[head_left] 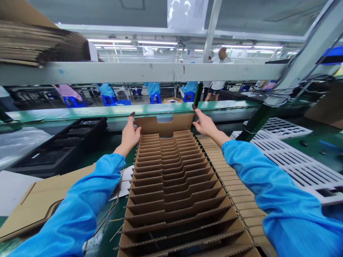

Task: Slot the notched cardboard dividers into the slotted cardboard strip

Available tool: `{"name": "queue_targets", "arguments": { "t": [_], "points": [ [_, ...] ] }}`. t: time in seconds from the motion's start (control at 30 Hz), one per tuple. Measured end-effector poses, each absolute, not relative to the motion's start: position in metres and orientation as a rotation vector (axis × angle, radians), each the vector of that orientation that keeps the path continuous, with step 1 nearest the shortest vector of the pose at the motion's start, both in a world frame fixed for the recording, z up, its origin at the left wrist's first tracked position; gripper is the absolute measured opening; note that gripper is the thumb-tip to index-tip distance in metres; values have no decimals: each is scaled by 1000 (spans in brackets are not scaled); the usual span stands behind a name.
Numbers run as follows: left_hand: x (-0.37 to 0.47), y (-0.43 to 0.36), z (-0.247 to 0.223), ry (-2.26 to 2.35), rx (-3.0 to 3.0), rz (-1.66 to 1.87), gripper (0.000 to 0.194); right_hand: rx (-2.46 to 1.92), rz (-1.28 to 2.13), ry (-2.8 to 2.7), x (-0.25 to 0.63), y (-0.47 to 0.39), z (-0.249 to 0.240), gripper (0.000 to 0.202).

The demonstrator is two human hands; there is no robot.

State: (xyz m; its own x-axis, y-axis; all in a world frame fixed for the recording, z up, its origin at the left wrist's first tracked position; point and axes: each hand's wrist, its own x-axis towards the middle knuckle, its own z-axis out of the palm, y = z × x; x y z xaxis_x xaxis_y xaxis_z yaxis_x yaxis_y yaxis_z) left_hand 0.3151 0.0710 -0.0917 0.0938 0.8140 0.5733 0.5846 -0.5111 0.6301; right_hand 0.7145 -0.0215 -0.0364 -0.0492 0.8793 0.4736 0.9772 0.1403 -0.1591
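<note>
A long cardboard divider grid [171,185] stretches away from me, with many notched cross pieces standing in a row. At its far end a wider notched cardboard divider [182,123] stands upright, higher than the others. My left hand [130,135] grips its left edge between thumb and fingers. On the opposite edge, my right hand [205,123] pinches it the same way. Blue sleeves cover both forearms. Whether the lower edge of this divider sits in the slots is hidden behind the nearer pieces.
Slotted cardboard strips [241,189] lie right of the grid, and white slotted panels [292,157] farther right. Flat cardboard sheets [59,189] and black trays [61,146] are at left. A grey beam [166,73] crosses above, carrying stacked cardboard [40,44]. People sit beyond.
</note>
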Motion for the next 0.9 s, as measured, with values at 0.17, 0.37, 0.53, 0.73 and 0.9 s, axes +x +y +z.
{"name": "queue_targets", "arguments": {
  "t": [0.17, 0.37, 0.53, 0.73, 0.9],
  "points": [
    [319, 71, -98, 1441, 2261, 1280, 68, -1817, -381, -2042, 711, -18, -36, 57],
    [322, 74, -101, 1468, 2244, 1288, 62, -1927, -456, -2023, 707, -5, -32, 48],
    [321, 79, -97, 1467, 2215, 1265, 65, -1953, -462, -2073, 707, -1, -35, 54],
    [320, 83, -88, 1411, 2161, 1285, 64, -1960, -472, -2086, 713, 0, -33, 46],
    [319, 88, -87, 1387, 2172, 1295, 61, -1934, -469, -2073, 715, 3, -36, 49]
  ]
}}
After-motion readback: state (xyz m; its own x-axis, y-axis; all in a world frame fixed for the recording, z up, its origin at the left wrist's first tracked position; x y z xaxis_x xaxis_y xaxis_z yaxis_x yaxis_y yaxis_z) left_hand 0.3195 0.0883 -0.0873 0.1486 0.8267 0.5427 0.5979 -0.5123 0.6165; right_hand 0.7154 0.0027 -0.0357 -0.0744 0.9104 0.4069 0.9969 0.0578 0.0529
